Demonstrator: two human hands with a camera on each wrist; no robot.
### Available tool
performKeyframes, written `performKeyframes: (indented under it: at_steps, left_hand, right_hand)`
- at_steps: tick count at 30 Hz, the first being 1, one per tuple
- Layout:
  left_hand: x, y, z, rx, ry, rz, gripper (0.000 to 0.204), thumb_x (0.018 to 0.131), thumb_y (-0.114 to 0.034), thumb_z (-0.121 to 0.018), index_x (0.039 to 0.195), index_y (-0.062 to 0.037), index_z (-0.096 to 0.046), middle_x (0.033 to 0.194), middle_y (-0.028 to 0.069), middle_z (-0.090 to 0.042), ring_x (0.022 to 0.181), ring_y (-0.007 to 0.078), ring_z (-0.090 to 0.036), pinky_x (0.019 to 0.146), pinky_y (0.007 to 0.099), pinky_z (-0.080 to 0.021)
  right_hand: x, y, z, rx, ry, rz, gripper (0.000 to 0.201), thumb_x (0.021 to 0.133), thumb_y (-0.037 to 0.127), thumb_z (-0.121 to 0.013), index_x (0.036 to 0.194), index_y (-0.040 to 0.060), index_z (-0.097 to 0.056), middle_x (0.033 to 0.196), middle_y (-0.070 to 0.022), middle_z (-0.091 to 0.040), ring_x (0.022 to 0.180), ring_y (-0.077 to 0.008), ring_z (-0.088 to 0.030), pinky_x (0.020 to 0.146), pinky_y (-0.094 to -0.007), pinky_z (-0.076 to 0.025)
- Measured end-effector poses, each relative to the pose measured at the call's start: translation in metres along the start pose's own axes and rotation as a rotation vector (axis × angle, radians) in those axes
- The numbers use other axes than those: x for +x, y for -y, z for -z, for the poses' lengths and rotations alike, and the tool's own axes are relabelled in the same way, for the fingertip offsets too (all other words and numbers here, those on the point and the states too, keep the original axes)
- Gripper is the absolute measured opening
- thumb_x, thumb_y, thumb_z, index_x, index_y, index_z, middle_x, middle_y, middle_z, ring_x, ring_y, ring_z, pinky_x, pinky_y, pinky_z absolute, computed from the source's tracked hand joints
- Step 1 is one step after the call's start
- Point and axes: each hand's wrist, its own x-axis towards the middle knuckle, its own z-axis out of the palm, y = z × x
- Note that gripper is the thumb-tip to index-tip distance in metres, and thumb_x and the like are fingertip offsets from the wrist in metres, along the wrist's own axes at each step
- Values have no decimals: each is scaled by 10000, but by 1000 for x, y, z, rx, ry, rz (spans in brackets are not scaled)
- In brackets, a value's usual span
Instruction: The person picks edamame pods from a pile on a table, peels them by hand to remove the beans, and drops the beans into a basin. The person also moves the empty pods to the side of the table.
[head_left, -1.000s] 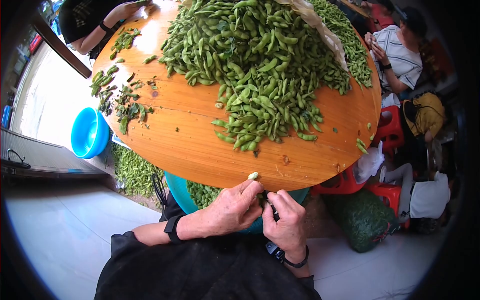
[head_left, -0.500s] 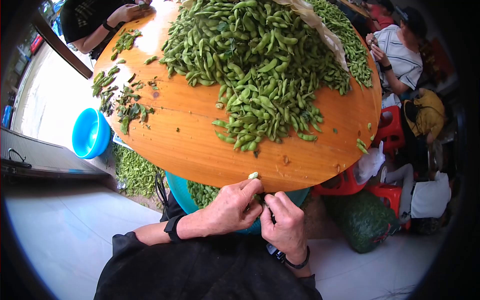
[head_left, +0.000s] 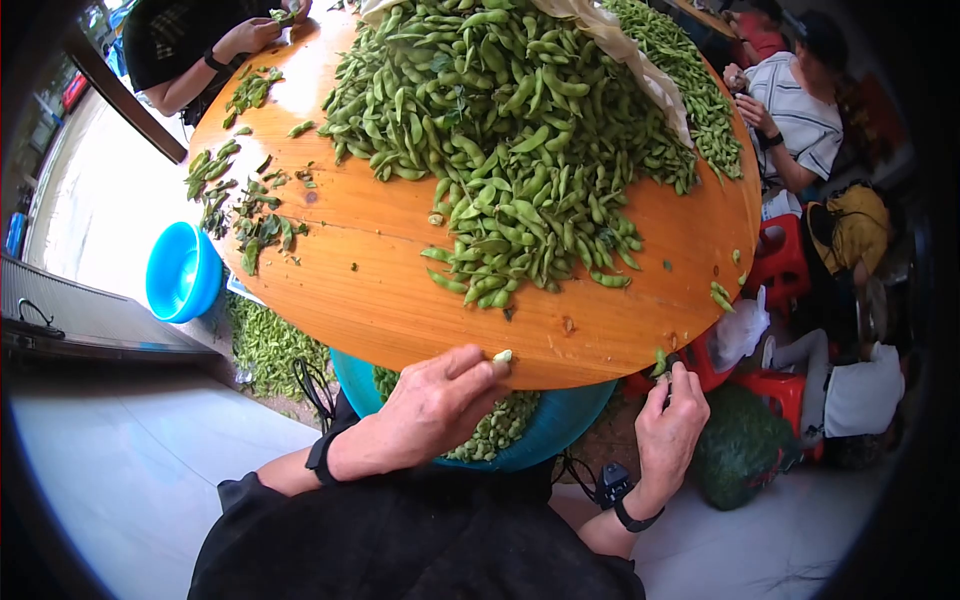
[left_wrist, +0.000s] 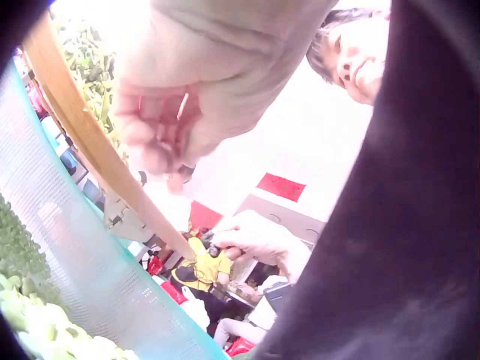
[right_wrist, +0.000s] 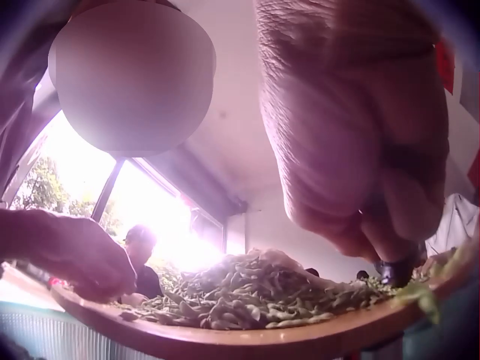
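My left hand (head_left: 425, 410) is over the near rim of a teal basin (head_left: 350, 385), its fingertips beside a pale green bean (head_left: 503, 356) at the table's edge. Its fingers are loosely bent, and nothing shows between them in the left wrist view. Off to the right, at the table's rim, my right hand (head_left: 672, 430) pinches a green soybean pod (head_left: 660, 363). Something small and dark (right_wrist: 397, 274) sits at its fingertips in the right wrist view. Shelled beans (head_left: 505, 425) lie in the basin under the table edge. A big heap of soybean pods (head_left: 510, 150) covers the table's middle.
The round wooden table (head_left: 390, 300) carries leaf scraps (head_left: 265, 230) on its left. A blue bowl (head_left: 184, 272) and discarded pods (head_left: 270, 345) are at left below it. Red stools (head_left: 780, 265) and a green sack (head_left: 745, 450) stand at right. Other people sit around the table.
My right hand has left the left hand and moved right to the table's rim, with a green pod in its fingers. The left hand has drawn slightly left, uncovering more of the basin.
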Motion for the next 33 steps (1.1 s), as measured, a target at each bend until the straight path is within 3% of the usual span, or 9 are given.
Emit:
performKeyframes:
  at_steps: [2, 6, 9, 12, 16, 23, 28, 30, 33]
  left_hand:
    - [11, 10, -17, 50, -115, -78, 261, 809, -35, -716, 1053, -26, -624, 816, 89, -546, 741, 282, -582, 633, 399, -492]
    - [13, 7, -22, 224, 40, -158, 174, 772, -50, -704, 893, -43, -580, 774, 74, -501, 798, 274, -526, 727, 385, -457]
    - [10, 1, -6, 1, 365, -243, 109, 807, -81, -698, 848, -37, -607, 754, 61, -547, 773, 267, -553, 719, 390, -468]
    - [11, -3, 4, -281, 477, -204, 89, 848, -83, -681, 895, -25, -633, 773, 82, -597, 777, 281, -589, 726, 399, -479]
    - [19, -6, -3, -198, 351, -171, 102, 860, -82, -684, 935, -23, -647, 781, 113, -612, 742, 310, -611, 679, 407, -493]
    - [23, -5, -4, -304, 186, -103, 178, 826, 4, -689, 994, -13, -632, 802, 125, -612, 753, 312, -633, 646, 408, -510]
    - [34, 4, -17, -4, -73, -113, 391, 790, 41, -684, 1162, -32, -590, 1120, 160, -566, 834, 315, -643, 693, 376, -549]
    - [34, 7, -23, 21, -20, -99, 433, 777, 21, -681, 1195, -46, -585, 1191, 172, -535, 890, 316, -642, 717, 357, -561]
    - [34, 12, -29, 228, 93, -172, 401, 763, -22, -656, 1159, -40, -596, 1055, 125, -558, 876, 301, -625, 666, 375, -550]
  right_hand:
    - [2, 3, -2, 54, -111, 21, 240, 848, -37, -565, 1083, -68, -597, 891, -220, -575, 813, -411, -600, 698, -455, -481]
    - [12, 5, -14, 196, 6, 86, 261, 848, -31, -582, 1105, -70, -607, 886, -220, -574, 805, -410, -604, 697, -452, -485]
    - [27, -21, -25, 46, -129, 25, 238, 852, -22, -576, 1080, -75, -618, 894, -220, -584, 831, -415, -605, 717, -460, -484]
    - [41, -24, -20, -57, -261, -66, 230, 859, -1, -573, 1070, -79, -622, 893, -219, -591, 831, -414, -602, 735, -467, -480]
    - [69, 9, -22, 242, 13, 123, 277, 869, 35, -602, 1125, -70, -607, 910, -225, -605, 835, -412, -603, 738, -458, -481]
    - [70, 19, -34, 232, 105, 288, 218, 853, 28, -619, 1060, -41, -611, 896, -218, -590, 840, -422, -599, 722, -476, -485]
    - [27, 41, -33, 342, 145, 349, 180, 810, -23, -669, 983, -14, -621, 846, -168, -562, 755, -377, -609, 646, -440, -498]
    - [18, 44, -39, 384, 97, 360, 228, 747, -62, -710, 952, -2, -629, 805, -150, -555, 704, -341, -604, 612, -404, -482]
    - [12, 47, -39, 407, 91, 398, 256, 736, -76, -714, 966, 7, -641, 791, -128, -541, 670, -308, -599, 600, -386, -484]
